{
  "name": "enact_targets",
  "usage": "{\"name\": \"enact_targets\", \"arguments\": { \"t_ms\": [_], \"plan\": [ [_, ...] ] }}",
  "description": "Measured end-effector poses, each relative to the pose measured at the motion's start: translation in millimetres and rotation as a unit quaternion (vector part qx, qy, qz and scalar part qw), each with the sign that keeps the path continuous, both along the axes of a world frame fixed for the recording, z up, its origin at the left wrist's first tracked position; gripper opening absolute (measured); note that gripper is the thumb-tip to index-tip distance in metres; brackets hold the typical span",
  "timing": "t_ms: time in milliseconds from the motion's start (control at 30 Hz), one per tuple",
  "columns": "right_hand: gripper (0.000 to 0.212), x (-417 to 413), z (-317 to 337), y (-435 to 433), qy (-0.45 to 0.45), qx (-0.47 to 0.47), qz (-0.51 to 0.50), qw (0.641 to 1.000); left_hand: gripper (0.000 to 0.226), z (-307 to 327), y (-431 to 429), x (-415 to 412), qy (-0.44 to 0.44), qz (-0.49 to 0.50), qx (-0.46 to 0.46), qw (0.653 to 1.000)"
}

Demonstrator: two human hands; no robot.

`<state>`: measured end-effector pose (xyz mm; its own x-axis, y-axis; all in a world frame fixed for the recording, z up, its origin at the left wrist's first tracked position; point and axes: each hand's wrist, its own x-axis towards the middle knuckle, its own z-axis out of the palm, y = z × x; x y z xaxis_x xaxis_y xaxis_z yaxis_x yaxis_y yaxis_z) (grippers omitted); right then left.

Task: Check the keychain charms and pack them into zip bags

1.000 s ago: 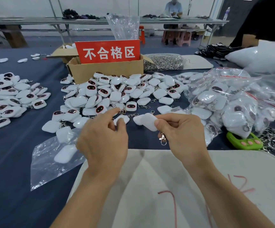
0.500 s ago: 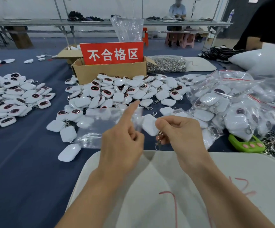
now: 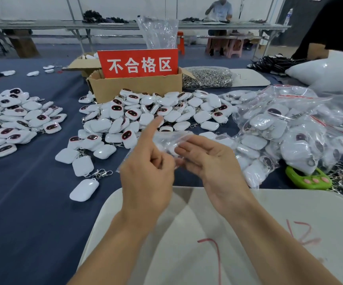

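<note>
Dark blue cloth covers the worktop [image 3: 22, 212], in a hall with more long tables behind. Your left grip [image 3: 148, 175] hangs above the near edge, index finger raised and the other fingers curled in against the thumb, pinching a clear zip bag [image 3: 166, 138]; blur hides exactly where the pinch sits. Your right grip [image 3: 215, 165] is just beside it, released, its fingers nearly straight and laid against the bag's right end. Something white shows inside the bag, too smeared to tell whether it is a charm. Under both wrists, at the near edge, lies a pale board [image 3: 187, 233] with red marks. Just beyond the bag, mid-worktop, spreads the loose pile of keychain charms [image 3: 146, 116], white with dark faces; one stray charm [image 3: 84, 190] lies apart toward the near-left. A second pile [image 3: 16, 124] lies by the left edge, and filled bags [image 3: 285, 136] heap up at the right, with a green gadget [image 3: 308, 178] beside them. Behind the middle pile stands a cardboard box [image 3: 137, 89] carrying a red sign [image 3: 138, 63].
</note>
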<state>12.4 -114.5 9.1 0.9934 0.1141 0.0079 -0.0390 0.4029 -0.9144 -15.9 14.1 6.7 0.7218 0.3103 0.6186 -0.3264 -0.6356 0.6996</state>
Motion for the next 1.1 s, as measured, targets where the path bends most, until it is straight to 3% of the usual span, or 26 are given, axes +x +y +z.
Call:
{"name": "enact_targets", "arguments": {
  "t_ms": [100, 167, 233, 300, 400, 467, 567, 633, 733, 800, 867, 933, 967, 1033, 1100],
  "plan": [
    [0.039, 5.3, -0.7, -2.3, -0.012, -0.053, -0.129, 0.99, 0.069, 4.0, 4.9, -0.6, -0.033, 0.064, -0.019, 0.997],
    [0.045, 12.0, -1.8, -3.5, -0.069, -0.25, -0.17, 0.951, 0.068, 5.1, 3.5, -1.6, -0.033, 0.081, -0.004, 0.996],
    [0.068, 15.9, -6.8, 0.3, -0.139, -0.51, -0.074, 0.846, 0.068, 4.3, -0.7, -2.7, -0.02, 0.079, 0.023, 0.996],
    [0.092, 18.2, -18.8, 7.5, -0.178, -0.663, 0.037, 0.726, 0.068, 0.9, -5.3, -2.5, 0.007, 0.059, 0.044, 0.997],
    [0.077, 17.1, -28.5, 11.9, -0.239, -0.76, 0.046, 0.603, 0.069, -3.9, -10.8, -3.0, 0.057, 0.011, 0.048, 0.997],
    [0.054, 18.4, -25.5, 8.3, -0.272, -0.769, 0.011, 0.578, 0.069, -5.3, -14.4, -4.9, 0.069, -0.011, 0.047, 0.996],
    [0.037, 17.2, -20.2, 4.4, -0.275, -0.754, 0.004, 0.597, 0.068, -5.7, -16.5, -5.5, 0.072, -0.023, 0.046, 0.996],
    [0.028, 14.6, -17.7, 4.7, -0.262, -0.729, -0.017, 0.632, 0.068, -6.2, -14.2, -4.0, 0.075, -0.017, 0.048, 0.996],
    [0.02, 12.4, -14.2, -3.0, -0.222, -0.631, -0.146, 0.729, 0.062, -8.3, -10.0, -1.2, 0.076, -0.017, 0.045, 0.996],
    [0.02, 9.3, -11.1, -14.5, -0.175, -0.507, -0.262, 0.802, 0.051, -9.3, -11.0, -1.9, 0.085, -0.035, 0.043, 0.995],
    [0.024, 4.6, -3.0, -24.2, -0.105, -0.339, -0.312, 0.881, 0.037, -10.2, -13.9, -3.7, 0.084, -0.033, 0.049, 0.995],
    [0.025, -0.8, 8.1, -26.3, -0.038, -0.161, -0.24, 0.956, 0.036, -10.4, -14.0, -5.1, 0.073, -0.03, 0.026, 0.997],
    [0.023, -4.2, 12.8, -24.3, -0.023, -0.104, -0.183, 0.977, 0.037, -9.9, -13.4, -5.4, 0.069, -0.035, 0.004, 0.997],
    [0.017, -10.2, 17.0, -15.9, -0.015, -0.063, -0.091, 0.994, 0.034, -7.0, -11.4, -4.7, 0.069, -0.066, -0.072, 0.993],
    [0.017, -15.5, 16.3, -6.5, -0.038, -0.085, -0.042, 0.995, 0.022, -2.3, -9.4, -1.2, 0.074, -0.11, -0.171, 0.976]
  ]
}}
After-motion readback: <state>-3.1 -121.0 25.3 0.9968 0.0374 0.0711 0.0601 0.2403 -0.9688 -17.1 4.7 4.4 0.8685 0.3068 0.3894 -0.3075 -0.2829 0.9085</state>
